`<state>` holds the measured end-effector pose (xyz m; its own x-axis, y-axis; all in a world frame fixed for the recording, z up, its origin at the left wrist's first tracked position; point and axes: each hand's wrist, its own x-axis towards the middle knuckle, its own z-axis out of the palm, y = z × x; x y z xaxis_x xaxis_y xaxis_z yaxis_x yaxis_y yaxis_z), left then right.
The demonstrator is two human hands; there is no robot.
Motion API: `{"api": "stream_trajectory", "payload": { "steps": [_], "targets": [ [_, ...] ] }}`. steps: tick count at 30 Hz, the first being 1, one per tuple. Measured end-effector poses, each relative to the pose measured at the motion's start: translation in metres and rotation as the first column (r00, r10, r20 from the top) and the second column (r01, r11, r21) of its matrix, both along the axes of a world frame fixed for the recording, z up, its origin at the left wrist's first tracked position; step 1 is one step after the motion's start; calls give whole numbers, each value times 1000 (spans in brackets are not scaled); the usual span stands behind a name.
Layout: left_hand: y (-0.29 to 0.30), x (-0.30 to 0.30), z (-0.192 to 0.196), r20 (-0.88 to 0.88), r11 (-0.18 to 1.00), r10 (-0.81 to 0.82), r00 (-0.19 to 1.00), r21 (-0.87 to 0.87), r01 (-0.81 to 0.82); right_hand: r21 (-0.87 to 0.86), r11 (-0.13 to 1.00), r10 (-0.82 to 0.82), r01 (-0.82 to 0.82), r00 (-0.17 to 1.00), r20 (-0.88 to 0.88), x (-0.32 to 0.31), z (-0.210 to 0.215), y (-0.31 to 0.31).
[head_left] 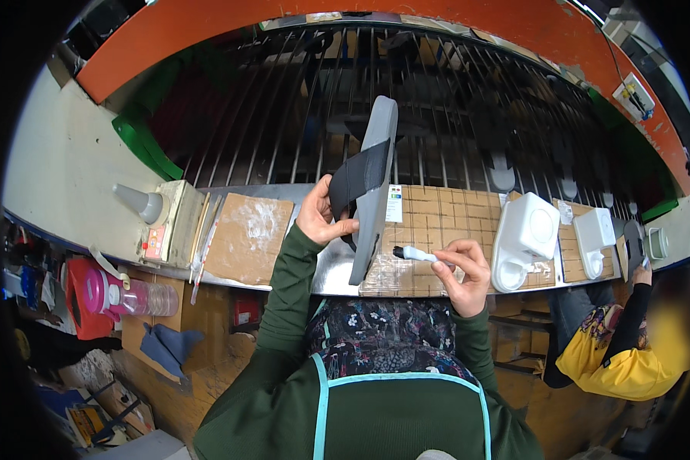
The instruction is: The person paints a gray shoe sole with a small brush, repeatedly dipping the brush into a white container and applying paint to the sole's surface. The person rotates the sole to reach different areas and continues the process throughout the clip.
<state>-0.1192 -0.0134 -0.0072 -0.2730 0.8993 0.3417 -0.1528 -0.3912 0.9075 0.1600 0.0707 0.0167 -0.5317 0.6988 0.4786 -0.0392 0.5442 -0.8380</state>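
A slide sandal (375, 203) with a grey sole and a wide black strap is held up on its edge in my left hand (319, 218). The fingers reach in around the strap, and the thumb lies near the sole. In my right hand (465, 274) is a small brush (417, 254) with a pale handle and short black bristles, pinched between thumb and fingers. Its bristle end points at the sole and looks a little apart from it. Below both lies a taped cardboard sheet (429, 211) on the metal bench edge.
Metal rollers (261, 115) run beyond the bench. White dispensers (525, 238) stand to the right; another cardboard piece (245, 238) and a grey cone (142, 203) are left. A pink-lidded bottle (130, 295) lies lower left. A yellow-clad co-worker (621, 353) sits at right, holding a dark sandal.
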Motion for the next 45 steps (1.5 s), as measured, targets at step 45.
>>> {"api": "stream_trajectory", "payload": {
  "steps": [45],
  "targets": [
    [96, -278, -99, 344, 459, 888, 305, -646, -610, -484, 277, 90, -830, 524, -847, 6, -114, 54]
  ]
}}
